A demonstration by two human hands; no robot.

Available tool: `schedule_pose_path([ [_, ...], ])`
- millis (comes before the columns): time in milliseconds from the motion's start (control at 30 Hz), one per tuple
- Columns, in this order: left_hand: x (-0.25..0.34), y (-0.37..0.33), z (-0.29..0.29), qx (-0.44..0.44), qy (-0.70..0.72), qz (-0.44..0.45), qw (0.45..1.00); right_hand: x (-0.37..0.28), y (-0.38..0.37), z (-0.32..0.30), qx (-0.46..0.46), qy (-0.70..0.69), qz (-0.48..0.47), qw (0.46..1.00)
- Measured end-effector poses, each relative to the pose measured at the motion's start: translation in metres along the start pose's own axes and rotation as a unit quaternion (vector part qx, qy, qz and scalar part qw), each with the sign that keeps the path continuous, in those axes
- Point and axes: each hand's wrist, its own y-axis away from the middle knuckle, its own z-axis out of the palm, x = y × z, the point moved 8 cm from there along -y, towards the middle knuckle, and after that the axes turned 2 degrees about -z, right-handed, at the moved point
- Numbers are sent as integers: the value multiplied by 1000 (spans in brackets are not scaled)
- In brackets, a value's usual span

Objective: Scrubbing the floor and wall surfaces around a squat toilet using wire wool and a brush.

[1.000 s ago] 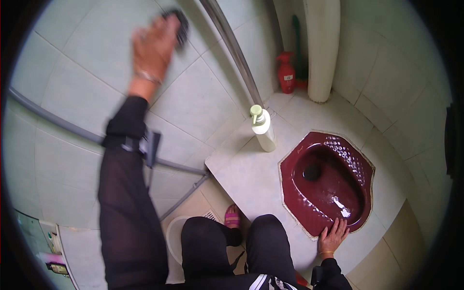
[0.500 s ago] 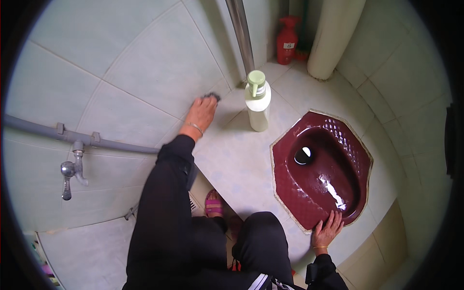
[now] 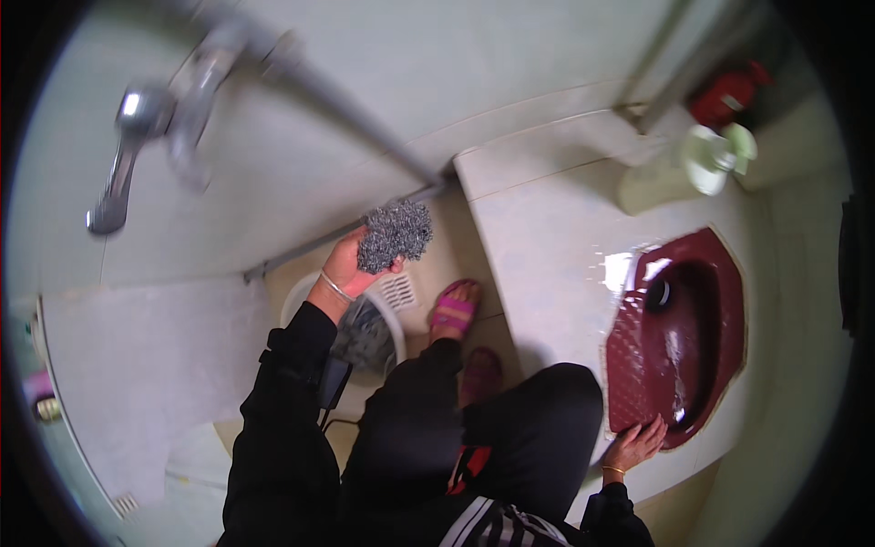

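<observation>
A grey steel wool scourer (image 3: 396,235) rests in the grip of my left hand (image 3: 344,266), with its fingers wrapped round the near side. That hand is raised over a white bucket (image 3: 398,333) standing on the floor, with grey cloth-like stuff (image 3: 365,339) inside it. My right hand (image 3: 636,445) lies flat, fingers stretched, on the near edge of the dark red squat toilet (image 3: 629,383). Nothing shows in it. On the tiled platform beyond the toilet stands a white pump bottle (image 3: 661,178) with a pale green top, a little blurred.
A chrome tap (image 3: 132,150) juts from a grey pipe (image 3: 342,105) along the left wall. A floor drain (image 3: 397,292) lies by my pink sandal (image 3: 454,310). The raised platform (image 3: 538,264) has a step edge. At the far right is a red bottle (image 3: 725,96).
My left hand has moved from the wall's foot back toward me, with the scourer now turned upward. The view has swung left, bringing the bucket into sight. My right hand stays on the toilet's edge.
</observation>
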Motion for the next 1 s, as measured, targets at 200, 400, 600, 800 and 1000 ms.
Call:
schedule_pose_path([
  [200,-10,140,-138,210,-19,88,974,18,-5,10,11,26,-16,999],
  [400,-107,210,-257,499,-40,52,864,24,-5,12,22,48,-21,998],
  [600,-80,159,-299,605,-672,85,419,26,-2,15,38,57,-56,996],
  [800,-116,105,-299,573,-716,-82,390,38,-2,19,33,51,-64,996],
  [1000,-78,131,-304,478,-705,-105,514,40,-4,22,32,44,-62,997],
])
